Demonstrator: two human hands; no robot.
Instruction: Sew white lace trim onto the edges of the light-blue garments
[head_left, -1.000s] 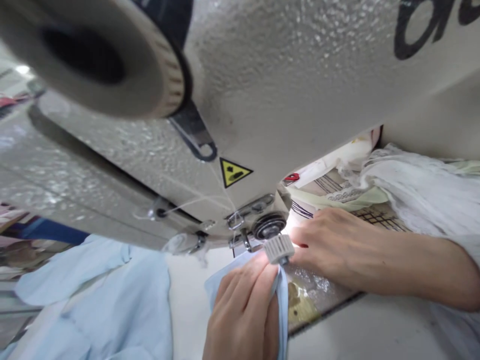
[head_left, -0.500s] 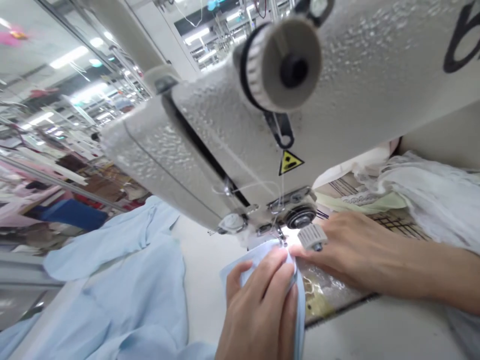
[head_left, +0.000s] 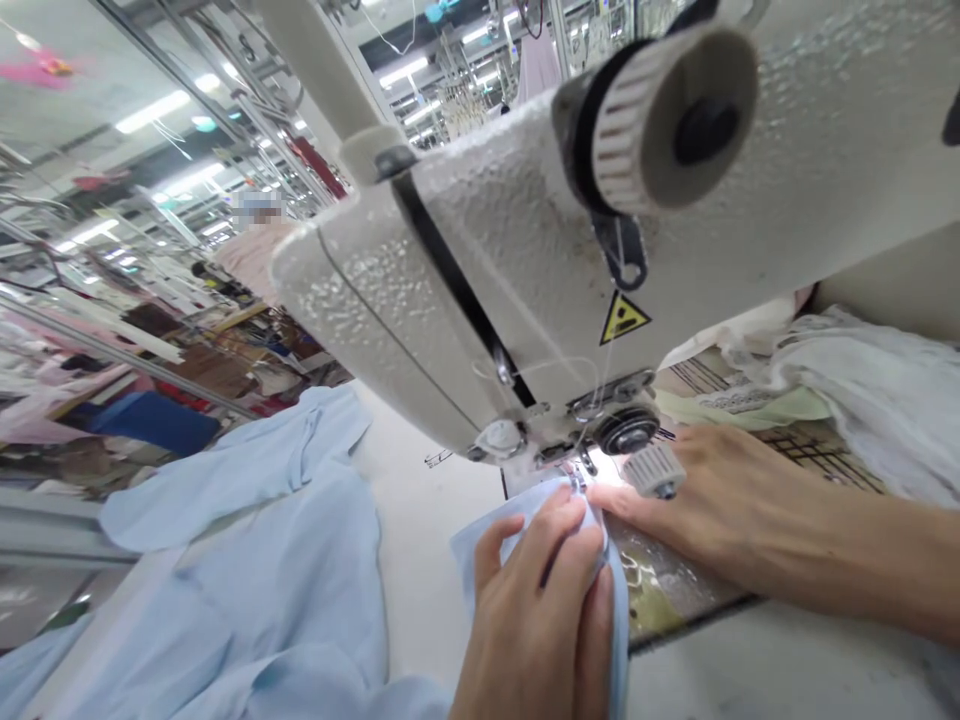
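A cream industrial sewing machine (head_left: 525, 250) fills the upper view, its needle area lit just above my hands. My left hand (head_left: 536, 620) pinches a folded edge of light blue fabric (head_left: 247, 590) right under the presser foot (head_left: 579, 482). Reaching in from the right, my right hand (head_left: 697, 490) lies with its fingers pressed on the same edge beside the needle. The blue fabric spreads away to the left over the white table (head_left: 420, 530).
A ribbed knob (head_left: 652, 470) hangs in front of my right hand. White and patterned cloth (head_left: 862, 390) is piled at the right behind the machine. A factory hall with racks, lights and a distant person lies at the left.
The view has swung up and back, so the machine head sits farther right and the hall shows. My hands have stayed at the needle with the blue fabric.
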